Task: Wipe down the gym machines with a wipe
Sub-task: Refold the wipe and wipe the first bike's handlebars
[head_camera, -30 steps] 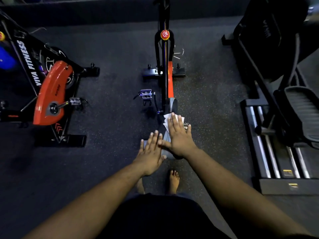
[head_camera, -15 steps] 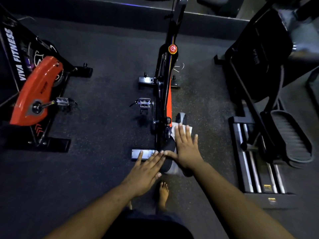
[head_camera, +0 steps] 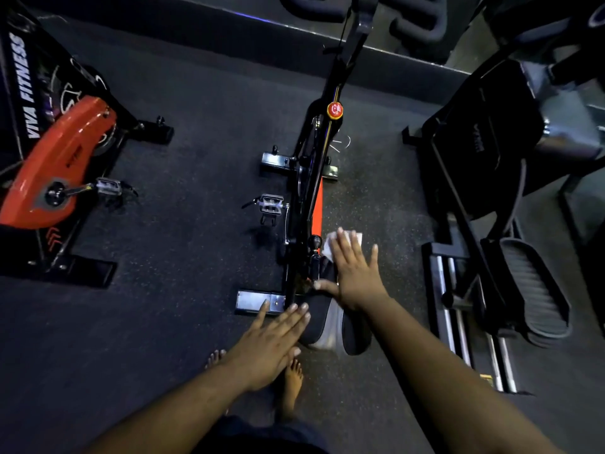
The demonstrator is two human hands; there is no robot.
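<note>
Over the saddle point(head_camera: 327, 319) of the middle spin bike point(head_camera: 314, 178), my right hand point(head_camera: 355, 273) lies flat, fingers straight and spread, pressing the white wipe point(head_camera: 357, 239) onto the saddle's nose. My left hand point(head_camera: 271, 342) is flat too, fingers straight against the saddle's left edge, holding nothing. Risk now, I'd say: nothing pinches the wipe, so a quick stroke could let it bunch up or slide off the narrow nose to the floor.
</note>
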